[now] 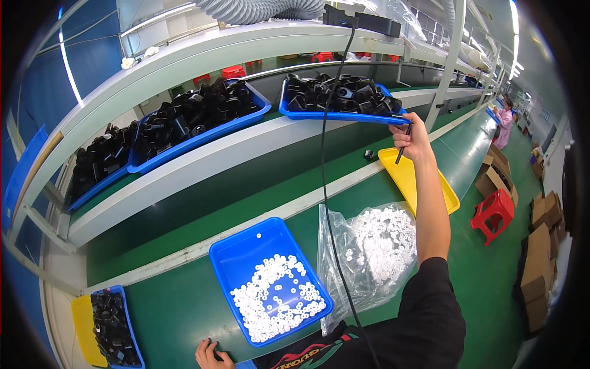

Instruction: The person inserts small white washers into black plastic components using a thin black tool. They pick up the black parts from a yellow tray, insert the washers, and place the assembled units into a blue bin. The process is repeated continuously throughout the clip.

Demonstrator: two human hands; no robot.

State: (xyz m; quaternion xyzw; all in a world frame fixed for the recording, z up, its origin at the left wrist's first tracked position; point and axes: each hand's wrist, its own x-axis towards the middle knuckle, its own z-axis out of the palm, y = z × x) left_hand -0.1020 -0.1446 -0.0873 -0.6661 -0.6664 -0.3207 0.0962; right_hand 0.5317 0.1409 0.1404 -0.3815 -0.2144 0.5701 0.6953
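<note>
My right hand (pixel 415 140) reaches up to the shelf and is closed at the right corner of a blue tray (pixel 344 117) heaped with black plastic parts (pixel 344 93). A thin black rod (pixel 403 145) sticks down from the same hand. Low in the view, my left hand (pixel 212 355) lies on the green bench with its fingers apart and nothing in it. To its right is another blue tray (pixel 243 255), holding many small white rings (pixel 270 307). Beside that lies a clear plastic bag (pixel 335 280) of similar white rings (pixel 387 240).
Other blue trays of black parts (pixel 196 120) line the shelf to the left. A yellow tray (pixel 439 200) sits under my right forearm. A black cable (pixel 324 160) hangs across the view. A red stool (pixel 493 215), cardboard boxes (pixel 534 264) and a person in pink (pixel 505 123) are at right.
</note>
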